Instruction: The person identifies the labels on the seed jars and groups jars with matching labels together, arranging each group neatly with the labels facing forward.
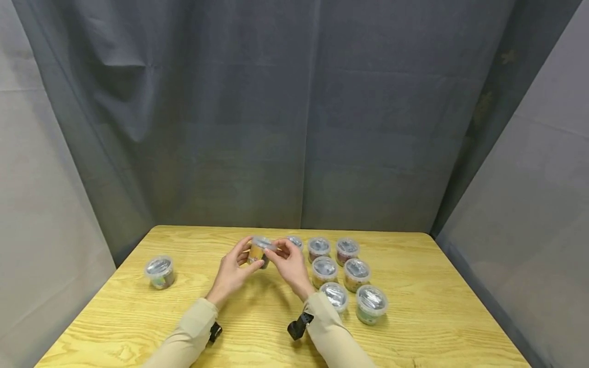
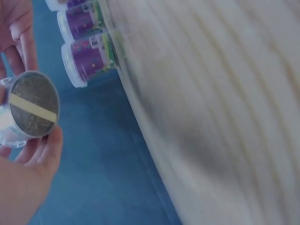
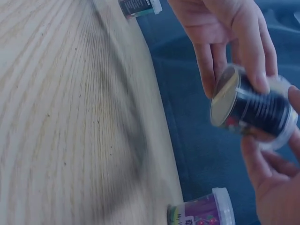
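Observation:
Just left of the table's middle, both hands hold a small round plastic tub (image 1: 256, 254) above the surface. My left hand (image 1: 232, 273) grips its body, thumb on the near side. The fingertips and thumb of my right hand (image 1: 291, 266) pinch the tub at its clear lid. The tub is tilted in the left wrist view, where its dark base (image 2: 35, 105) crossed by a pale strip faces the camera. A dark label with light print (image 3: 262, 112) wraps its side in the right wrist view.
Several lidded tubs (image 1: 357, 273) stand in rows right of the hands; one at the back is partly hidden by my right hand. A single tub (image 1: 159, 272) stands on the left of the wooden table (image 1: 414, 327). A dark curtain (image 1: 239, 128) hangs behind.

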### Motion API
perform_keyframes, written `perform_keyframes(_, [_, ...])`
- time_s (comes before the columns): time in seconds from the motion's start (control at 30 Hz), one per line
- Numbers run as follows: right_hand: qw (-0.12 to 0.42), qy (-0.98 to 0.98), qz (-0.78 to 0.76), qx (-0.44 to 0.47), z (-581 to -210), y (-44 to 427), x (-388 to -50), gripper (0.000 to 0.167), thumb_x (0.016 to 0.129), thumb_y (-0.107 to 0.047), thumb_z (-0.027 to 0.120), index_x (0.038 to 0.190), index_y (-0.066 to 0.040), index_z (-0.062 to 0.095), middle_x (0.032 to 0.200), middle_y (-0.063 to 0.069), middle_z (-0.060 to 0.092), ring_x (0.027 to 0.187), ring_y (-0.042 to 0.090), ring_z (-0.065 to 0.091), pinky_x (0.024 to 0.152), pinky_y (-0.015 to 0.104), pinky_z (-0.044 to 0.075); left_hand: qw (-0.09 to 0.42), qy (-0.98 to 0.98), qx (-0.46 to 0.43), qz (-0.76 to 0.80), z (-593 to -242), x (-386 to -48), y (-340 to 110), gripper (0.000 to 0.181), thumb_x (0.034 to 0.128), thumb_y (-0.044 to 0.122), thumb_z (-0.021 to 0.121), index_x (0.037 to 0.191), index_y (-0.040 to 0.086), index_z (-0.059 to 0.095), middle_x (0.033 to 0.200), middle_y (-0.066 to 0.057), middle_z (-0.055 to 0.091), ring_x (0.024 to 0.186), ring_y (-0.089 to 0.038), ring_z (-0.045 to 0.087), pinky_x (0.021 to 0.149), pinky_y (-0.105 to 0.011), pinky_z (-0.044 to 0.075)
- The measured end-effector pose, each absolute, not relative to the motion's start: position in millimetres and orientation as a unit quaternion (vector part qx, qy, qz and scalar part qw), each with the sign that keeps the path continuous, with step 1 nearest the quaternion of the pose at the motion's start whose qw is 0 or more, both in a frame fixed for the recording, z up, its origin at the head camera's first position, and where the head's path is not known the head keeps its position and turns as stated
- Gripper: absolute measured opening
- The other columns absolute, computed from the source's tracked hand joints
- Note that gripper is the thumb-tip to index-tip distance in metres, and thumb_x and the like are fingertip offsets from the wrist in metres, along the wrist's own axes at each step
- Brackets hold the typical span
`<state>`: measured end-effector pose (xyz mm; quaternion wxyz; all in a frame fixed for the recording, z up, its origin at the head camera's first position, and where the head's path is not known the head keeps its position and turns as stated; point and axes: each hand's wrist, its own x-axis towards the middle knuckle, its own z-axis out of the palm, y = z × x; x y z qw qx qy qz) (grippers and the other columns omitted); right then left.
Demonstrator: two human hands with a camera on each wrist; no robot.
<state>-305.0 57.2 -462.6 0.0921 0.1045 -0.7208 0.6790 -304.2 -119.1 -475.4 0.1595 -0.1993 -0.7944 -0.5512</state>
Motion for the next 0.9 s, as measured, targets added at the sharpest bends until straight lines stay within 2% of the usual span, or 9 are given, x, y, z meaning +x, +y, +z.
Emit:
perform_keyframes(0.17, [0.116, -0.751, 0.646, 0.075, -456, 60, -299, 0.037, 0.082, -0.035, 0.080, 0.097, -0.008, 0.060, 0.099, 0.004, 0.066, 0.093, 0.015, 0.064, 0.074, 0.024, 0.052, 0.203, -0.804, -0.229, -0.510, -473, -302, -106, 0.067, 0.0812, 0.012, 0.081, 0.142, 0.013, 0.052, 0.131, -0.015, 0.063, 0.111, -0.029, 0.066, 0.094, -0.039, 0.055])
perform_keyframes(0.27, [0.133, -0.769, 0.621, 0.072, -453, 65, -296, 0.038, 0.081, -0.039, 0.080, 0.091, -0.010, 0.058, 0.091, 0.001, 0.063, 0.084, 0.013, 0.059, 0.072, 0.026, 0.049, 0.193, -0.801, -0.235, -0.516, -473, -300, -103, 0.067, 0.0825, 0.014, 0.080, 0.143, 0.016, 0.051, 0.132, -0.015, 0.062, 0.113, -0.028, 0.066, 0.096, -0.039, 0.054])
perform_keyframes(0.43, [0.131, -0.771, 0.617, 0.091, -447, 76, -292, 0.034, 0.083, -0.037, 0.079, 0.089, -0.012, 0.057, 0.097, -0.001, 0.066, 0.091, 0.012, 0.062, 0.084, 0.029, 0.051, 0.116, -0.777, -0.218, -0.579, -473, -299, -103, 0.067, 0.0862, 0.019, 0.077, 0.145, 0.029, 0.047, 0.132, -0.016, 0.060, 0.115, -0.032, 0.064, 0.100, -0.048, 0.052])
perform_keyframes(0.53, [0.118, -0.767, 0.623, 0.101, -444, 80, -290, 0.033, 0.085, -0.034, 0.077, 0.091, -0.010, 0.056, 0.101, 0.001, 0.066, 0.093, 0.014, 0.062, 0.082, 0.030, 0.051, 0.096, -0.766, -0.212, -0.599, -473, -299, -101, 0.068, 0.0855, 0.021, 0.078, 0.145, 0.031, 0.046, 0.130, -0.017, 0.061, 0.114, -0.033, 0.064, 0.101, -0.050, 0.051])
perform_keyframes(0.6, [0.111, -0.767, 0.624, 0.100, -442, 81, -288, 0.032, 0.086, -0.033, 0.076, 0.093, -0.009, 0.056, 0.100, 0.002, 0.065, 0.094, 0.014, 0.062, 0.080, 0.028, 0.050, 0.103, -0.768, -0.209, -0.597, -472, -298, -98, 0.069, 0.0844, 0.021, 0.079, 0.144, 0.030, 0.047, 0.128, -0.016, 0.062, 0.112, -0.031, 0.065, 0.100, -0.048, 0.052])
perform_keyframes(0.8, [0.121, -0.766, 0.627, 0.072, -437, 83, -284, 0.031, 0.083, -0.032, 0.079, 0.090, -0.010, 0.058, 0.087, 0.001, 0.060, 0.080, 0.015, 0.059, 0.063, 0.025, 0.047, 0.158, -0.787, -0.206, -0.559, -471, -292, -86, 0.070, 0.0821, 0.023, 0.081, 0.144, 0.026, 0.048, 0.125, -0.011, 0.066, 0.113, -0.024, 0.065, 0.095, -0.039, 0.055])
perform_keyframes(0.9, [0.126, -0.737, 0.661, 0.055, -438, 87, -286, 0.029, 0.082, -0.025, 0.081, 0.086, -0.009, 0.058, 0.083, 0.001, 0.060, 0.077, 0.013, 0.060, 0.061, 0.023, 0.048, 0.154, -0.778, -0.199, -0.576, -470, -291, -82, 0.071, 0.0814, 0.023, 0.082, 0.144, 0.025, 0.048, 0.125, -0.013, 0.066, 0.115, -0.026, 0.065, 0.097, -0.040, 0.054])
